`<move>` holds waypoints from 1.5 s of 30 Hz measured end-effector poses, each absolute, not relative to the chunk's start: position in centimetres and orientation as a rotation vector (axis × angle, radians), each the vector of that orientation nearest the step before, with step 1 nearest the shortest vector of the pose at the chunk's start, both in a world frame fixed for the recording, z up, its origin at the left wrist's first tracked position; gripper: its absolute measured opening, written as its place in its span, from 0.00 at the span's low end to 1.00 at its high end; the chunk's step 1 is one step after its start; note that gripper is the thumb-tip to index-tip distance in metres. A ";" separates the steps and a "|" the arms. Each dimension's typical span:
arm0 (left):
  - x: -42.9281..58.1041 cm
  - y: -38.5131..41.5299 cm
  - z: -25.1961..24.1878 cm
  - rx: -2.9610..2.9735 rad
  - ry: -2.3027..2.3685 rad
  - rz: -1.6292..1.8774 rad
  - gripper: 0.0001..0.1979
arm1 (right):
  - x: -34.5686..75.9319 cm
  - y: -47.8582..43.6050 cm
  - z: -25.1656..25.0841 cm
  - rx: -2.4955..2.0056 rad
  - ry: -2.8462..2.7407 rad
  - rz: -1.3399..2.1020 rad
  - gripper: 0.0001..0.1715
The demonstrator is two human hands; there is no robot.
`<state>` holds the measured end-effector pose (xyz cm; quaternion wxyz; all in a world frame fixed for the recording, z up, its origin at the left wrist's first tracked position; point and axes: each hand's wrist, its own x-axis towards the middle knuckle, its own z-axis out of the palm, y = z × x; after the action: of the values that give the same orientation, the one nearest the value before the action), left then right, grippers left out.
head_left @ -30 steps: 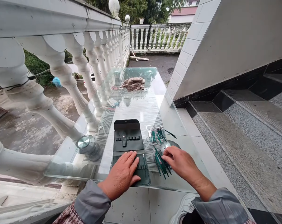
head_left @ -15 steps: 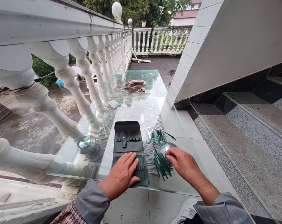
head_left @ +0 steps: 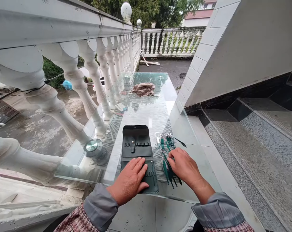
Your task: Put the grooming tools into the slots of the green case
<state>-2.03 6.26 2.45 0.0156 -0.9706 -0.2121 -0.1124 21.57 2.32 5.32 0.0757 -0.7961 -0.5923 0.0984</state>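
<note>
A dark green manicure case [head_left: 136, 153] lies unfolded on the glass table [head_left: 194, 161], with small elastic loops and one slim metal tool [head_left: 153, 170] standing in its lower right loops. My left hand [head_left: 131, 177] rests flat on the case's lower part, fingers stretched out. To the right, my right hand [head_left: 184, 166] is bent over a bunch of green-handled manicure tools [head_left: 170, 178], thumb and fingers pinched together. Whatever is between those fingertips is hidden. Just beyond lie green nail clippers [head_left: 165, 141] and scissors-like pieces with metal loops.
A crumpled brown cloth [head_left: 144, 89] and a small printed card [head_left: 121, 107] lie farther up the table. A round metal-topped glass table leg [head_left: 92, 146] stands at left, beside the white balustrade [head_left: 73, 80]. Stone steps [head_left: 245, 138] rise on the right.
My right hand has moved slightly left and up over the green tools, with its fingers now lower among them. The left hand still lies on the case. The view has shifted a little.
</note>
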 end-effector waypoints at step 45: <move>-2.2 5.7 2.9 -3.060 -0.685 -0.346 0.32 | 16.9 3.0 4.0 -1.569 -0.874 1.117 0.21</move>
<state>-2.22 5.70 2.90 -0.0064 -0.9699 -0.2171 -0.1098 16.91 3.03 3.99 0.4910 -0.6462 -0.3598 0.4602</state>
